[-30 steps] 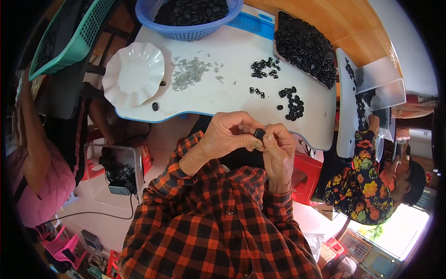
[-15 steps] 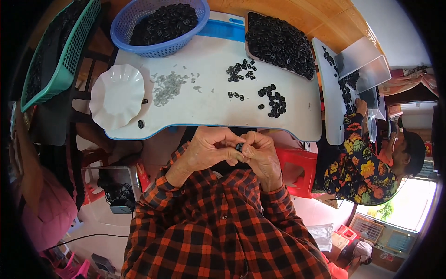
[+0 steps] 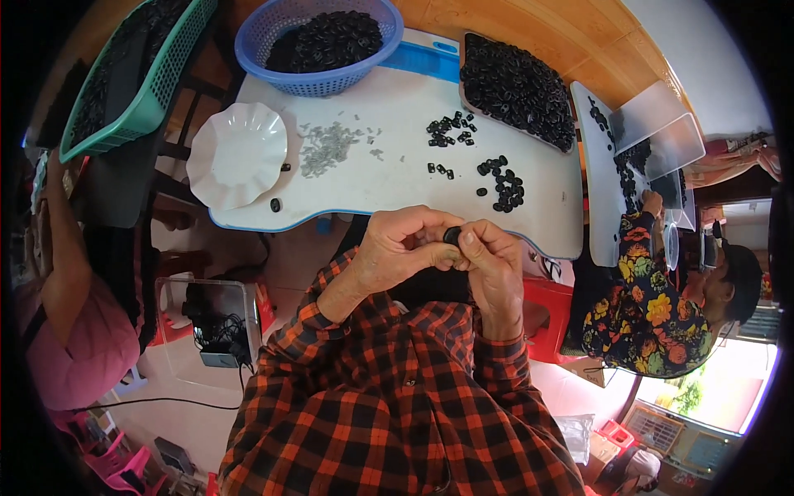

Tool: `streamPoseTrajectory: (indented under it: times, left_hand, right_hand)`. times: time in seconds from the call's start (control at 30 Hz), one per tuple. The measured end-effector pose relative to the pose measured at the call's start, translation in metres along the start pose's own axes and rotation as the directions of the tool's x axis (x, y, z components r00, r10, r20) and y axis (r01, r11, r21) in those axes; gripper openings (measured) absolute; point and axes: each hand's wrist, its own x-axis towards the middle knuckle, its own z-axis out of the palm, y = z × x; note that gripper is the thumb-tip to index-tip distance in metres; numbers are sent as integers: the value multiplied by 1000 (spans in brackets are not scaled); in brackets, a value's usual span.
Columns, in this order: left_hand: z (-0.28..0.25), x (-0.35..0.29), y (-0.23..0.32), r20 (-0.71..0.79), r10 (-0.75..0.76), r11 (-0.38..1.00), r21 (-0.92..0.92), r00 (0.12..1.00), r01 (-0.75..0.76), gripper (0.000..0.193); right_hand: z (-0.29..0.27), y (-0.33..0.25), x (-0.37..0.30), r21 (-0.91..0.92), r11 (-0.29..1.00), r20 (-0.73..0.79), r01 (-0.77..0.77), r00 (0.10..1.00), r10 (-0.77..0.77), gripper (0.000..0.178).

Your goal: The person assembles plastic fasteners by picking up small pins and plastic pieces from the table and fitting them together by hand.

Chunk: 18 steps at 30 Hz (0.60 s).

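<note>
Between the fingertips of both hands is a small black oval plastic piece point(image 3: 452, 236), held just off the table's near edge. My left hand point(image 3: 403, 248) pinches it from the left with thumb and forefinger. My right hand point(image 3: 490, 263) grips its other side, the thumb pressed along it. On the white table point(image 3: 364, 178) beyond lie a loose group of black oval pieces point(image 3: 506, 188), another group of small black pieces point(image 3: 451, 128) and a scatter of tiny clear bits point(image 3: 328, 149). Much of the held piece is covered by my fingers.
A white scalloped plate point(image 3: 240, 194) stands at the table's left. Behind are a blue basket point(image 3: 306, 83) and a tray point(image 3: 517, 124), both heaped with black pieces. A green basket point(image 3: 157, 107) is far left. A co-worker in a floral shirt point(image 3: 653, 306) sits at the right.
The view has shifted, so the table appears farther right. Both hands still hold the black piece, which is turned and shows more of its dark face. My right fingers have changed position slightly.
</note>
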Motion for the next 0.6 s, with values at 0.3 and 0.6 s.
streamPoseTrajectory:
  times: [0.3,0.6]
  left_hand:
    - [3,-18,-5,1,-34,980,-195,999,33,30]
    - [3,-29,-7,11,-21,964,-265,1000,23,35]
  right_hand:
    - [9,-1,-23,-313,937,-26,156,985,-173,17]
    - [30,-4,-34,-608,764,-59,216,947,-315,17]
